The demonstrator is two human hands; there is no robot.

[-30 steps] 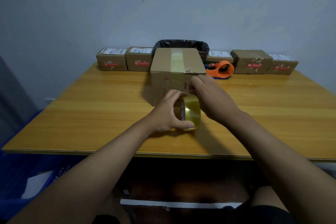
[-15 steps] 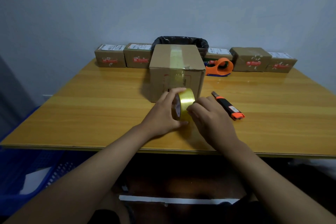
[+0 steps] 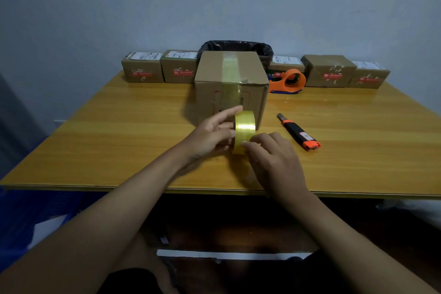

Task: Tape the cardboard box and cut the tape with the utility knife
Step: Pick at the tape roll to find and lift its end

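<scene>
Picking at the tape roll point(image 3: 244, 131) the left grip point(image 3: 212, 133) holds, the right grip's point(image 3: 274, 160) curled fingertips point(image 3: 247, 144) may shred its end.

small parcel-packing room, labelled parcels point(image 3: 142, 67) along bare wall, tape dispenser point(image 3: 288, 80), wooden table point(image 3: 119, 131)
</scene>
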